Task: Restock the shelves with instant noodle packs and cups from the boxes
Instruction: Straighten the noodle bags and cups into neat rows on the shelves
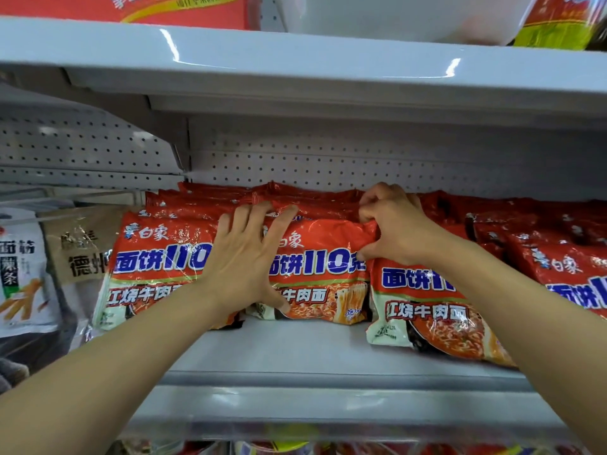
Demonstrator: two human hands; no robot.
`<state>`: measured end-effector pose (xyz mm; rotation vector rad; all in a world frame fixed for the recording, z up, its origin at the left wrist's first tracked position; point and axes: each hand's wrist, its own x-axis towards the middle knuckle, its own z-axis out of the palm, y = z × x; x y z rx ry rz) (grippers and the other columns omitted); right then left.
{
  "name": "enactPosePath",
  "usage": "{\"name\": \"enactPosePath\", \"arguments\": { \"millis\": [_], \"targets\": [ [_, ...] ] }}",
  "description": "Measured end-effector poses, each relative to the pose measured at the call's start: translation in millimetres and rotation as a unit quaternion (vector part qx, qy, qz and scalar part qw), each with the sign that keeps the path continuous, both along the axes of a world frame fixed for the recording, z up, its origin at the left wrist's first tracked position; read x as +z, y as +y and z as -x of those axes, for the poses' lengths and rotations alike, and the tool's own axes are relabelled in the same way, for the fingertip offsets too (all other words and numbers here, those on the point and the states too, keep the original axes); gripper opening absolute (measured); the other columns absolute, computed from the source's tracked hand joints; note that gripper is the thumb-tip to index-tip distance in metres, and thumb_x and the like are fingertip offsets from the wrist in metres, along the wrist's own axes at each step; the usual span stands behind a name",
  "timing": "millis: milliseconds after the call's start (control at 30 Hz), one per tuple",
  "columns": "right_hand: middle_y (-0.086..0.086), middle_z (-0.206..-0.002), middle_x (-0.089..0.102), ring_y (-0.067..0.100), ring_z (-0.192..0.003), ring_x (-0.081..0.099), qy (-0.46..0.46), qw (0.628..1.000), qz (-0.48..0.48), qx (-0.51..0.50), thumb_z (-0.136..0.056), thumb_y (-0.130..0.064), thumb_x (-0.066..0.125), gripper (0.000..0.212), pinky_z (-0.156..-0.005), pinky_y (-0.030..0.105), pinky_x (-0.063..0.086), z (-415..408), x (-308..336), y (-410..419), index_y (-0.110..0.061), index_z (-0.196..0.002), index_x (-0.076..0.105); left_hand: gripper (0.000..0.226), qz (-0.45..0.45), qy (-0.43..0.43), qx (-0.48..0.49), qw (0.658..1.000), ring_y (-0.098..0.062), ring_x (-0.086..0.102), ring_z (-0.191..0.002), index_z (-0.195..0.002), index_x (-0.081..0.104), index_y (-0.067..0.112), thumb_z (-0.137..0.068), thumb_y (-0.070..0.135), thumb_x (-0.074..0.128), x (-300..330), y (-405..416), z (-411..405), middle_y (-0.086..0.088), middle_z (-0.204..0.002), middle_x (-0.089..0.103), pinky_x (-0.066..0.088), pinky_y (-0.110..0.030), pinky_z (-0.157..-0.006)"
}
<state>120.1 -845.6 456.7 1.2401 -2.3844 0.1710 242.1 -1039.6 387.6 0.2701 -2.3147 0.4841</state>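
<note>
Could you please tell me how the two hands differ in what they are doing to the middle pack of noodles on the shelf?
The left hand lies flat with spread, straight fingers on the front of the red plastic multipack of beef noodles; the right hand curls its fingers and pinches the pack's top right corner. The left hand sits lower, over the pack's left half; the right hand sits higher, at its upper edge. Both touch the same pack.

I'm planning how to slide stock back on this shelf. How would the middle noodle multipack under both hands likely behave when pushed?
The middle noodle multipack probably flexes rather than slides stiffly: its top corner crumples where the right hand pinches it. The glossy wrap looks slippery, so the flat left hand may skid. It seems light for its bulk.
</note>
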Motion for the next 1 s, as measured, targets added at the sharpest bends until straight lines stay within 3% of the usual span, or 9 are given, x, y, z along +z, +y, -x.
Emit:
{"name": "enactPosePath", "arguments": {
  "millis": [67,167,233,333,433,533,700,900,1000],
  "targets": [
    [-0.002,-0.131,0.041,0.019,-0.123,0.036,-0.068,0.998,-0.002,-0.01,-0.069,-0.044,0.079,0.05,-0.105,0.037,0.032,0,7,7,-0.025,-0.109,0.058,0.135,-0.051,0.013,-0.011,0.999,-0.034,0.036,-0.122,-0.143,0.015,0.022,-0.034,0.082,0.069,6,-2,-1,-0.016,-0.138,0.038,0.031,-0.05,-0.101],
    [-0.005,-0.115,0.05,0.014,-0.108,0.048,-0.157,0.983,0.08,0.05,-0.083,-0.041,0.067,0.025,-0.085,0.027,0.037,2,16,9,-0.023,-0.096,0.058,0.102,-0.115,0.062,-0.053,0.99,-0.031,0.029,-0.133,-0.144,0.031,0.018,-0.067,0.085,0.028,23,-2,-1,-0.009,-0.146,0.036,0.019,-0.051,-0.109],
    [-0.006,-0.109,0.055,0.015,-0.106,0.053,-0.177,0.98,0.075,0.05,-0.093,-0.038,0.055,0.016,-0.084,0.027,0.039,8,19,3,-0.023,-0.097,0.059,0.091,-0.175,0.055,-0.066,0.981,-0.028,0.029,-0.135,-0.136,0.041,0.018,-0.076,0.078,0.008,36,-4,4,-0.006,-0.143,0.042,0.014,-0.049,-0.111],
    [-0.003,-0.11,0.063,0.016,-0.104,0.059,-0.238,0.968,0.058,0.059,-0.098,-0.038,0.046,0.027,-0.092,0.032,0.047,12,19,-4,-0.019,-0.106,0.064,0.056,-0.215,0.024,-0.047,0.975,-0.024,0.039,-0.127,-0.119,0.048,0.02,-0.091,0.058,0.019,44,-10,13,-0.002,-0.126,0.054,0.015,-0.046,-0.11],
    [0.0,-0.122,0.055,0.017,-0.112,0.053,-0.187,0.979,0.065,0.051,-0.101,-0.027,0.042,0.03,-0.1,0.033,0.042,20,15,-6,-0.011,-0.115,0.062,0.017,-0.213,0.042,-0.064,0.974,-0.024,0.051,-0.107,-0.103,0.051,0.016,-0.1,0.025,0.037,48,-19,17,0.001,-0.104,0.055,0.027,-0.042,-0.1],
    [-0.001,-0.121,0.052,0.016,-0.112,0.05,-0.149,0.986,0.055,0.045,-0.1,-0.023,0.043,0.025,-0.1,0.033,0.042,24,11,-10,-0.011,-0.113,0.062,0.015,-0.232,0.037,-0.085,0.968,-0.025,0.056,-0.092,-0.095,0.058,0.009,-0.097,0.017,0.046,53,-23,19,-0.004,-0.096,0.058,0.041,-0.035,-0.082],
    [-0.002,-0.115,0.054,0.016,-0.109,0.052,-0.143,0.987,0.063,0.037,-0.1,-0.024,0.045,0.023,-0.098,0.034,0.044,27,9,-14,-0.013,-0.111,0.061,0.025,-0.214,0.065,-0.088,0.971,-0.017,0.056,-0.063,-0.077,0.064,0.006,-0.094,0.023,0.058,54,-27,20,-0.008,-0.077,0.066,0.038,-0.025,-0.061],
    [-0.001,-0.106,0.055,0.01,-0.093,0.051,-0.121,0.982,0.141,0.045,-0.098,-0.021,0.048,0.014,-0.07,0.018,0.038,30,21,-17,-0.015,-0.106,0.057,0.019,-0.269,0.062,-0.051,0.96,-0.025,0.058,-0.089,-0.099,0.053,0.012,-0.097,0.031,0.047,70,-33,24,-0.007,-0.097,0.06,0.05,-0.039,-0.08],
    [0.002,-0.117,0.056,0.015,-0.101,0.052,-0.137,0.978,0.155,0.013,-0.098,-0.019,0.049,0.022,-0.079,0.024,0.037,39,29,-30,-0.015,-0.12,0.054,0.026,-0.331,0.028,-0.029,0.943,-0.028,0.058,-0.103,-0.115,0.055,0.011,-0.1,0.029,0.042,80,-33,32,-0.01,-0.113,0.062,0.044,-0.032,-0.083]
  ]
}}
